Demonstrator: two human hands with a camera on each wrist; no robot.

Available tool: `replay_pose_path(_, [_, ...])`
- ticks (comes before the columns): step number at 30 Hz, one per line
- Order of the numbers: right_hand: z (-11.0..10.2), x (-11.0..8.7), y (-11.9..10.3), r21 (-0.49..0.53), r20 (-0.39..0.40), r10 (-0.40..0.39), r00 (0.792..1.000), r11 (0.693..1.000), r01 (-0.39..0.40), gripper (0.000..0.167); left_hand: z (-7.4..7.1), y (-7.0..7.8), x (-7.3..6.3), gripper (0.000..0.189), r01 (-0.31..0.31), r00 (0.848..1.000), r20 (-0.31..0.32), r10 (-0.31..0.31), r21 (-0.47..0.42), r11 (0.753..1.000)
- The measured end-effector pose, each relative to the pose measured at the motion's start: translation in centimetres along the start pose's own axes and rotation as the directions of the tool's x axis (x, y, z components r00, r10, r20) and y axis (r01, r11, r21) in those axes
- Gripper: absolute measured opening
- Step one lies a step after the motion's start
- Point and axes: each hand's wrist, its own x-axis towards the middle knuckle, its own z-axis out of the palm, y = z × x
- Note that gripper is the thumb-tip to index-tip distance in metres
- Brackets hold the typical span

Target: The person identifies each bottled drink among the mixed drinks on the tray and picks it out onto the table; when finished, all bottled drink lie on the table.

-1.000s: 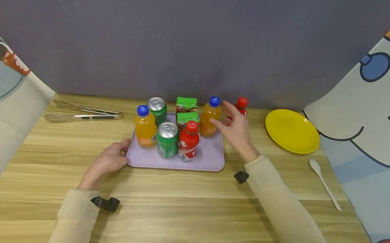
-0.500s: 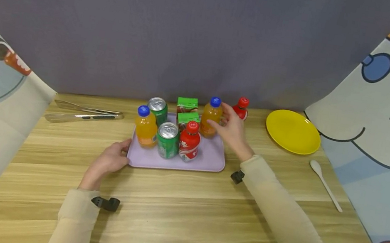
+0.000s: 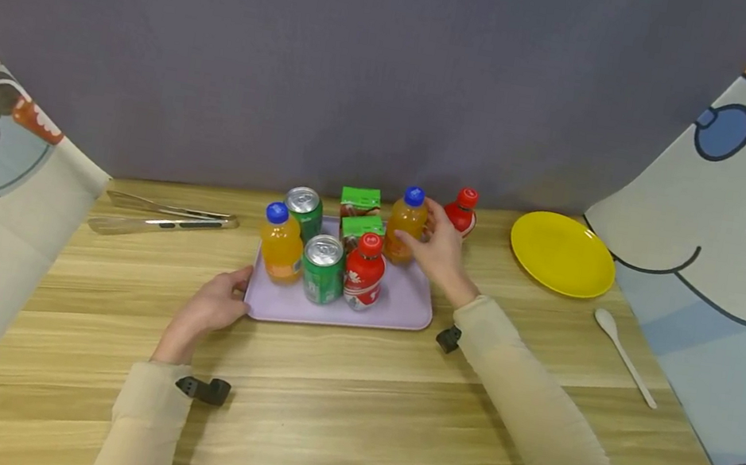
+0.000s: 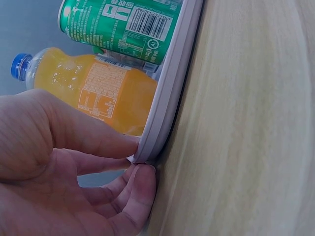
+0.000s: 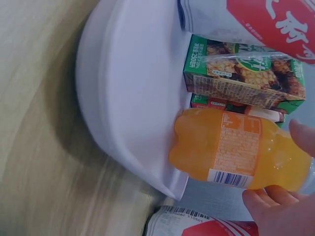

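Note:
My left hand (image 3: 214,304) pinches the near left corner of the lilac tray (image 3: 397,312); in the left wrist view its thumb lies at the rim, the fingers lower down outside. My right hand (image 3: 444,253) grips an orange drink bottle (image 3: 404,225) with a blue cap at the tray's right back, thumb and fingers on either side of its upper part. Also on the tray stand another orange drink bottle (image 3: 281,247), two green cans (image 3: 322,273), two green-topped drink cartons (image 3: 363,229) and a red bottle (image 3: 365,271).
Behind my right hand a second red bottle (image 3: 463,212) stands off the tray. A yellow plate (image 3: 562,254) and a pale spoon (image 3: 622,354) lie to the right. Metal tongs (image 3: 161,221) lie at the left. A grey wall panel (image 3: 367,79) closes off the table's back.
My right hand has moved slightly left and closed in around the right-hand orange drink bottle. The left hand stays on the tray's corner.

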Motion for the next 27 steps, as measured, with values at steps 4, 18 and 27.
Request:
replay_pose_path(4, [0.13, 0.06, 0.08, 0.019, -0.020, 0.018, 1.000, 1.000, -0.017, 0.069, 0.07, 0.06, 0.06, 0.075, -0.007, 1.000, -0.002, 0.007, -0.002, 1.000])
replay_pose_path(18, [0.28, 0.26, -0.13, 0.039, -0.025, 0.027, 0.999, 0.999, -0.026, 0.065, -0.04, -0.13, 0.09, 0.075, 0.000, 1.000, 0.003, 0.000, 0.007, 1.000])
replay_pose_path(27, [0.29, 0.42, -0.10, 0.042, -0.029, 0.034, 0.999, 0.999, -0.033, 0.063, -0.25, -0.06, -0.05, 0.074, 0.026, 1.000, 0.013, -0.026, 0.016, 1.000])
